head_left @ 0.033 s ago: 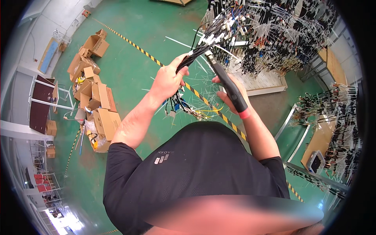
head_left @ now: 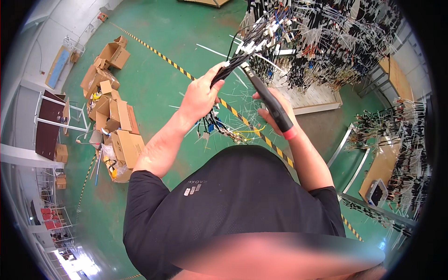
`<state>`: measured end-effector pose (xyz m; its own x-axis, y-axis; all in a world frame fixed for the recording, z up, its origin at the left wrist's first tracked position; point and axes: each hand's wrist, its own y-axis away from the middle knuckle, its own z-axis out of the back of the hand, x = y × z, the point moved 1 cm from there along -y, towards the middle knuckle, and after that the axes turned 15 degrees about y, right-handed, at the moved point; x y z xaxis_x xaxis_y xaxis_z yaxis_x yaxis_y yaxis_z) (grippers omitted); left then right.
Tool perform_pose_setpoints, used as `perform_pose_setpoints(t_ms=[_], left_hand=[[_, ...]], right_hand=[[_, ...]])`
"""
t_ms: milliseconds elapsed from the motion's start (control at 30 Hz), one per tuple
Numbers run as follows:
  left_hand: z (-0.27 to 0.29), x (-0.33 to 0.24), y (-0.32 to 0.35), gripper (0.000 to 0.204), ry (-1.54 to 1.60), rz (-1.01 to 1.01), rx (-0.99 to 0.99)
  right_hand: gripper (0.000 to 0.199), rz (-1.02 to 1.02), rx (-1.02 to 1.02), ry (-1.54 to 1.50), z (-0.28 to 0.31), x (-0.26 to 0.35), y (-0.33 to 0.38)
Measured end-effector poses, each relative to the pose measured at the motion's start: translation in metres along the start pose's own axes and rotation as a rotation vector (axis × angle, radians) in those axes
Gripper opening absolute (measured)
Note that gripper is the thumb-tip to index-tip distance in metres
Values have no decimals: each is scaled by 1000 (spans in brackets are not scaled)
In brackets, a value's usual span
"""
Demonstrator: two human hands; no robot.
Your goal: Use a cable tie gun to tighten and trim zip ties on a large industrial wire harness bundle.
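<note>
My left hand (head_left: 201,95) is closed round a thick bundle of black cables (head_left: 227,71), a wire harness with many white connectors (head_left: 259,39) fanned out at its far end. Below that hand the other end hangs down, with black, blue and white plugs (head_left: 212,127) and a yellow wire. My right hand (head_left: 280,105) grips a long black hand tool with a metal nose, which looks like a cable tie gun (head_left: 269,99). Its nose is close beside the bundle; whether they touch I cannot tell. Parts of the right fingers are hidden behind the tool.
Dense hanging harnesses (head_left: 322,42) fill the far right, over a white board (head_left: 317,102). More harnesses hang on a rack (head_left: 406,154) at the right. Open cardboard boxes (head_left: 114,112) line the left. Yellow-black tape (head_left: 158,53) crosses the green floor, where pale cut strips lie scattered.
The tool in my right hand has tilted slightly, its nose shifting a little to the left. My left hand and the harness stay almost where they were.
</note>
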<state>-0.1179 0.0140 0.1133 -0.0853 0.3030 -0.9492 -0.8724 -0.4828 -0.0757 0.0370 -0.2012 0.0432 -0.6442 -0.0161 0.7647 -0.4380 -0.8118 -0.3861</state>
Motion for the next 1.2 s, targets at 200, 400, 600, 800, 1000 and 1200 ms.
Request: perform_pose_setpoints(t_ms=[200,400,600,800,1000,1200], left_hand=[[-4,16,-3,57,-179,-343,-121],[0,24,-7,56,-188,-317,-118],[-5,14,-9,40,-166,-278,-175],[2,14,-14,33,-160,20,-117],[9,20,-13,47,50,55,-5],[-1,27,-11,40,488,146,-50]], right_hand=[[41,62,2,-87,-16,-26,0],[40,-52,107,-59,-6,-6,-14],[30,11,23,112,0,3,-21],[32,8,106,109,16,22,-26],[51,55,182,-241,22,1,-11],[49,24,225,-117,36,18,-7]])
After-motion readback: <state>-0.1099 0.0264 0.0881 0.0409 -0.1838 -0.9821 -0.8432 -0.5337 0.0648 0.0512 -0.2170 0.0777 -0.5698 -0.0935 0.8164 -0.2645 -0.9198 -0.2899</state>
